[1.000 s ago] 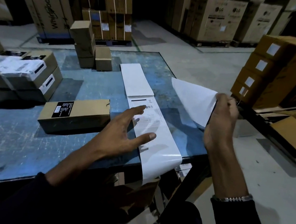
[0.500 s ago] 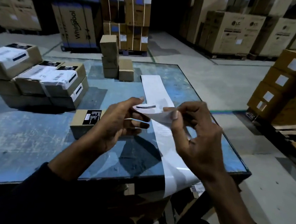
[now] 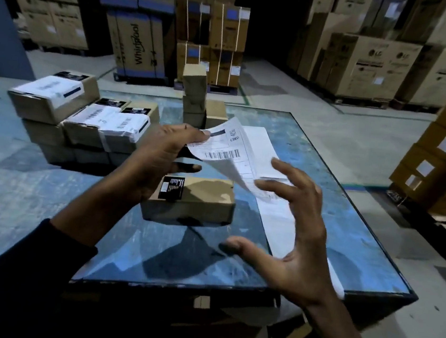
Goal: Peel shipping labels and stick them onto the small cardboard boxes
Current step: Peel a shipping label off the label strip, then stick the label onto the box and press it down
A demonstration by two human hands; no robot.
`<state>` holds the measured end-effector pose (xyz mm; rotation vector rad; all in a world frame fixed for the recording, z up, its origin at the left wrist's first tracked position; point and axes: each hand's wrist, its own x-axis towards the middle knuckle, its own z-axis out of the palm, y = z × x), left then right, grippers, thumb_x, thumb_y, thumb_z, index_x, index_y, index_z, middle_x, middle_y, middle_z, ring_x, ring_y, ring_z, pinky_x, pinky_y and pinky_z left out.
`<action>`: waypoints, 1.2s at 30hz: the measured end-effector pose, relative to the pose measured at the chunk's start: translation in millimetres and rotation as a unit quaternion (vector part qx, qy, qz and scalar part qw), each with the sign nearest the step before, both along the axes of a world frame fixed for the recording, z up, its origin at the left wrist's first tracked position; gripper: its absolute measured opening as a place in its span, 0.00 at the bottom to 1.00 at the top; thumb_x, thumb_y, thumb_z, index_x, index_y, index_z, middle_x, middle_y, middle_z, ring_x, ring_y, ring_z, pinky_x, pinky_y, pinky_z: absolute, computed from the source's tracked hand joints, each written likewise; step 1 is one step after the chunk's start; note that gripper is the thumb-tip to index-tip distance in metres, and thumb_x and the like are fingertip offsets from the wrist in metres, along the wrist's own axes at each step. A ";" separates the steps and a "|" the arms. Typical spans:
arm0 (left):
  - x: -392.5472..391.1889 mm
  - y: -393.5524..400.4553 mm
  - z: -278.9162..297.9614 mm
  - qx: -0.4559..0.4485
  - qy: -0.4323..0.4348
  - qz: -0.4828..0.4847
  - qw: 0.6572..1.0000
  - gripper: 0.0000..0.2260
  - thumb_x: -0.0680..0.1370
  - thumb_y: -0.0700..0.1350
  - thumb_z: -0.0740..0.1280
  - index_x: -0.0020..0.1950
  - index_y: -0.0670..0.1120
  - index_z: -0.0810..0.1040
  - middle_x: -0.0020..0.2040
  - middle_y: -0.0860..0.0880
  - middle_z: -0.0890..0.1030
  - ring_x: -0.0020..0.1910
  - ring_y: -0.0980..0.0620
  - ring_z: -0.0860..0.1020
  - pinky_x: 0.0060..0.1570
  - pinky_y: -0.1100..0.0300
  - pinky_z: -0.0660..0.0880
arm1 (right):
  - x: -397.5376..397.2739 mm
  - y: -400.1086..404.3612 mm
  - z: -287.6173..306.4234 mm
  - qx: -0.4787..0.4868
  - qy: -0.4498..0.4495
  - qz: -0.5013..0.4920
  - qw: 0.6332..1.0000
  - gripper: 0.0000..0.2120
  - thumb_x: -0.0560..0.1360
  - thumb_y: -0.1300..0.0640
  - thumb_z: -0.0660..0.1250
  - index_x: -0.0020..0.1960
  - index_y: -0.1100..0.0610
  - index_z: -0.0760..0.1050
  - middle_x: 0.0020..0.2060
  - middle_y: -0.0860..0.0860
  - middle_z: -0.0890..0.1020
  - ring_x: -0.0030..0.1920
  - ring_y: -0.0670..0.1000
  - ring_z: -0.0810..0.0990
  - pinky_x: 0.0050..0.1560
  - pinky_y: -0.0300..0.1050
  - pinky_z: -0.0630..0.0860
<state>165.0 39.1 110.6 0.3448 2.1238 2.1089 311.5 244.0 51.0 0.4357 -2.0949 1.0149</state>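
Since half a second ago, your right hand point(image 3: 298, 248) has let go of the shipping label point(image 3: 229, 149) and drawn back toward you, while your left hand point(image 3: 162, 159) has carried the label up and over the box. Left grip: clamped on the label, fingers curled at its left edge, thumb below the sheet. Right grip: apart, fingers spread and lightly bent, palm turned leftward, holding nothing, hovering near the label's lower right corner.

The label hangs tilted above the counter point(image 3: 48, 194), printed face up, its barcode and black bar visible. Its lower edge droops over the backing strip point(image 3: 275, 210), which lies flat along the right side of the counter and runs past the near edge.

Directly below your left hand sits the small cardboard box point(image 3: 199, 199), lying flat, a black sticker on its left top, otherwise bare of any white label.

To the left stands a stack of labelled boxes point(image 3: 83, 124), white labels on their tops. At the far edge a short pile of plain small boxes point(image 3: 196, 97) stands upright. Beyond the counter, large cartons point(image 3: 364, 68) rest on pallets across the warehouse floor; more brown cartons point(image 3: 443, 159) with white stickers are stacked at right.
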 end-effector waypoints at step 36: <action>-78.6 -34.6 -47.1 -0.154 0.096 -0.188 0.965 0.15 0.77 0.54 0.74 0.50 0.41 0.87 0.51 0.42 0.89 0.57 0.38 0.85 0.64 0.39 0.80 | -17.1 -32.2 -36.2 -0.334 -0.240 0.000 0.911 0.07 0.70 0.56 0.76 0.48 0.53 0.87 0.41 0.59 0.86 0.42 0.64 0.87 0.44 0.50 0.85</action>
